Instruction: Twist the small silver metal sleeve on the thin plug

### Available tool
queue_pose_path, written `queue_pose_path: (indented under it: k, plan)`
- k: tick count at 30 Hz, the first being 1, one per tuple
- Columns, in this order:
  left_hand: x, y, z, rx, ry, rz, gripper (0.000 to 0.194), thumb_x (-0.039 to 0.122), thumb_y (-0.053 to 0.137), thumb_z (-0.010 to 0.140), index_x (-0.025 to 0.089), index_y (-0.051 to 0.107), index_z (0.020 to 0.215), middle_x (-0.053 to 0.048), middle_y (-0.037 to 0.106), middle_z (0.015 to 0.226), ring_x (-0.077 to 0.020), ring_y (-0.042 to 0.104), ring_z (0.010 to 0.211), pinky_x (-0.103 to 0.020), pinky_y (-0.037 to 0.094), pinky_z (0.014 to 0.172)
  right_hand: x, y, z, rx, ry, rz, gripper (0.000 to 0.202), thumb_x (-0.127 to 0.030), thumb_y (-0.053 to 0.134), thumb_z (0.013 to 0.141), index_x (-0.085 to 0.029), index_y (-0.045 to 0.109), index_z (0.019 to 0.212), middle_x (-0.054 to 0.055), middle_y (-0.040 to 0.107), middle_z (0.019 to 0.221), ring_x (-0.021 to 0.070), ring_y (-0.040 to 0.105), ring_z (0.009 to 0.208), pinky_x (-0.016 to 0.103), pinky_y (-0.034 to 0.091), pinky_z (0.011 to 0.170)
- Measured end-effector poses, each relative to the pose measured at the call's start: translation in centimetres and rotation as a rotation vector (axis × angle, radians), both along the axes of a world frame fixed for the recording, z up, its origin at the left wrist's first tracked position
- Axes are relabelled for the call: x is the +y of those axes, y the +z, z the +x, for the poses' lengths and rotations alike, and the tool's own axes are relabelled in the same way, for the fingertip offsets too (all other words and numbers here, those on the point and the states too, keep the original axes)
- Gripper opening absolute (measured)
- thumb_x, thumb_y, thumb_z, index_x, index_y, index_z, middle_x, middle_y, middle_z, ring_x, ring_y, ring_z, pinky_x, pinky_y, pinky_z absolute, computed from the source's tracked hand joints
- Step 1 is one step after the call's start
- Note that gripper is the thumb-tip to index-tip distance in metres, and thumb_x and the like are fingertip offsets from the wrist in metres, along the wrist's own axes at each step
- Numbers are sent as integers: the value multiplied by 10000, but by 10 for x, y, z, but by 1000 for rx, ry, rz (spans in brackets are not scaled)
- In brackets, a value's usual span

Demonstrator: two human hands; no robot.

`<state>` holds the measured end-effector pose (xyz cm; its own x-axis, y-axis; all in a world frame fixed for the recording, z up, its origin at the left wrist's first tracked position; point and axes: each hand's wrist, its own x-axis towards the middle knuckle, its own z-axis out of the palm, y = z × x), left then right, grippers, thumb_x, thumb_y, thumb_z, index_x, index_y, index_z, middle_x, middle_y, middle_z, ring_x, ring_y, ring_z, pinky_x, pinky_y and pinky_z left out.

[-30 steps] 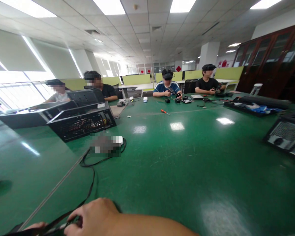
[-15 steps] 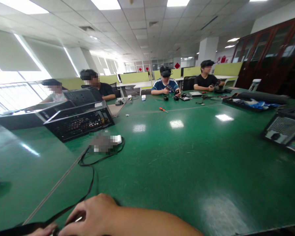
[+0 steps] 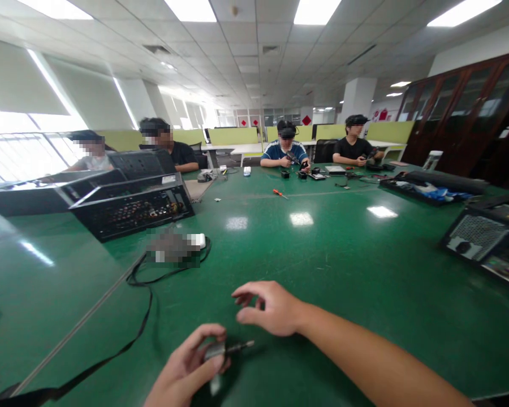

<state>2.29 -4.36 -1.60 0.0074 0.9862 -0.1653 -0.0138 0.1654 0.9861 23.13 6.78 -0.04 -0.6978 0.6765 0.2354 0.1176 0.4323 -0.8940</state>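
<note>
In the lower middle of the head view my left hand (image 3: 189, 367) is closed around a small grey metal piece with a dark shaft (image 3: 236, 347). The shaft points right and ends in a silvery tip. Blur and my fingers hide part of its body, so its exact kind cannot be told. Just above and to the right of that tip hovers my right hand (image 3: 275, 308). Its fingers are curved and apart, with nothing between them. Both hands are over the green table (image 3: 356, 316).
A black strap (image 3: 127, 339) runs along the left toward a blurred-out item with a white end (image 3: 198, 241). Open computer cases stand at left (image 3: 136, 209) and right (image 3: 475, 234). Farther off lie an orange screwdriver (image 3: 279, 193) and a black tray (image 3: 424, 189). Several people sit around the table.
Both hands have moved from the lower left corner toward the middle. They were together and now are apart; the metal piece shows in my left hand, and my right hand has opened.
</note>
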Motion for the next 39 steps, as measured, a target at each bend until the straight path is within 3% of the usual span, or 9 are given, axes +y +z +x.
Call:
queue_pose_path:
  k: [3, 5, 9, 11, 14, 18, 29, 39]
  plan:
    - [43, 8, 61, -121, -202, 51, 340, 298, 787, 705, 216, 633, 997, -17, 606, 899, -192, 610, 757, -301, 485, 707, 25, 0, 68, 53, -197, 55, 346, -403, 566, 902, -201, 638, 1173, 71, 686, 1089, 204, 630, 1013, 309, 492, 835]
    - [70, 10, 94, -174, -243, 50, 330, 273, 761, 710, 200, 615, 997, -25, 596, 903, -191, 623, 737, -297, 477, 671, 37, -8, 105, 111, -317, 33, 355, -429, 485, 938, -184, 648, 1137, 90, 690, 1062, 208, 640, 969, 316, 501, 800]
    - [109, -1, 128, -209, -247, 99, 345, 247, 758, 692, 188, 591, 988, -29, 567, 934, -183, 624, 722, -307, 475, 669, 46, -21, 148, 115, -479, 58, 371, -449, 467, 932, -168, 674, 1059, 109, 695, 995, 218, 648, 904, 320, 504, 754]
    - [118, -8, 130, -228, -239, 140, 356, 260, 755, 711, 198, 576, 1013, -25, 554, 952, -180, 613, 747, -318, 473, 703, 44, -20, 151, 45, -484, 148, 318, -406, 592, 866, -184, 666, 1081, 97, 689, 1015, 218, 638, 920, 320, 494, 773]
    - [122, -16, 123, -183, -273, 196, 380, 252, 758, 736, 207, 558, 1056, -20, 557, 940, -177, 577, 808, -311, 444, 756, 37, -17, 141, -72, -406, 251, 411, -345, 722, 757, -212, 643, 1138, 77, 680, 1022, 217, 627, 916, 318, 488, 768]
    - [121, -18, 117, -168, -316, 196, 397, 259, 750, 750, 214, 546, 1088, -27, 552, 985, -172, 552, 829, -300, 419, 757, 31, -18, 126, -156, -326, 245, 459, -331, 768, 700, -223, 648, 1129, 67, 677, 998, 212, 629, 886, 321, 491, 778]
    - [124, -19, 120, -171, -320, 175, 387, 258, 742, 759, 217, 541, 1087, -26, 543, 993, -168, 532, 837, -275, 403, 724, 33, -23, 115, -178, -301, 219, 200, -291, 702, 779, -205, 719, 959, 34, 696, 841, 171, 630, 754, 278, 463, 700]
    - [125, -19, 122, -158, -327, 183, 364, 222, 707, 785, 211, 522, 1097, -24, 536, 1006, -160, 539, 841, -300, 425, 777, 35, -25, 114, -187, -299, 222, 140, -250, 655, 828, -206, 749, 923, 25, 727, 840, 158, 644, 761, 258, 448, 702]
